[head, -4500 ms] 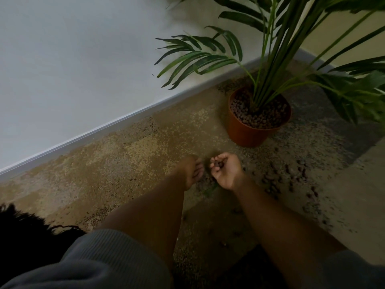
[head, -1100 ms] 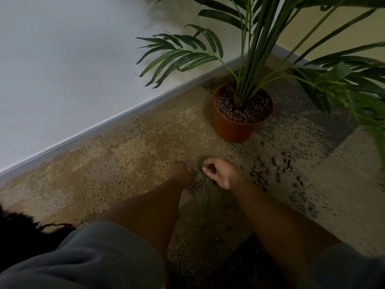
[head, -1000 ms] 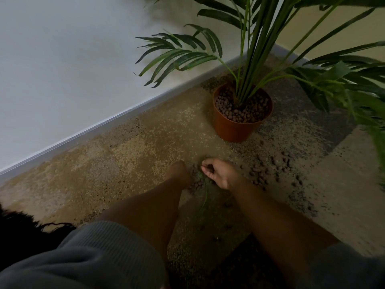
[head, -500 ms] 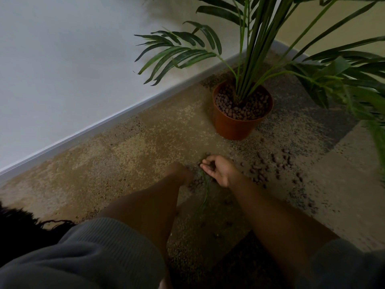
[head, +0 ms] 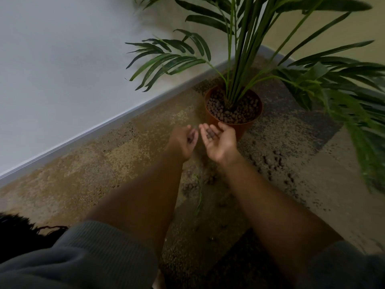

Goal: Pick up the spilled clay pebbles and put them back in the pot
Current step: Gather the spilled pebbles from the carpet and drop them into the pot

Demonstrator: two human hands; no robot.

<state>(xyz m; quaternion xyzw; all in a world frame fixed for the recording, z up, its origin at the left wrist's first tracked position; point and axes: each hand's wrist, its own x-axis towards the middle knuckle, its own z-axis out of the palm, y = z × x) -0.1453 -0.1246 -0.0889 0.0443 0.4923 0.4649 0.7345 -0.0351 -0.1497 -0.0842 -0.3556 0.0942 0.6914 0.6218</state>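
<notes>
An orange pot with a palm stands on the carpet by the wall, filled with brown clay pebbles. Spilled pebbles lie scattered on the carpet to the right of my arms, and more pebbles lie between my forearms. My right hand is raised just in front of the pot, palm up and cupped, with a few pebbles lying in it. My left hand hovers beside it, fingers curled around some dark pebbles.
A white wall and skirting board run along the left. Palm fronds hang over the carpet to the right of the pot. A thin green leaf strip lies on the carpet between my arms. My grey sleeves fill the bottom.
Both hands have lifted off the carpet and moved up toward the pot. My right hand has turned palm up with pebbles in it.
</notes>
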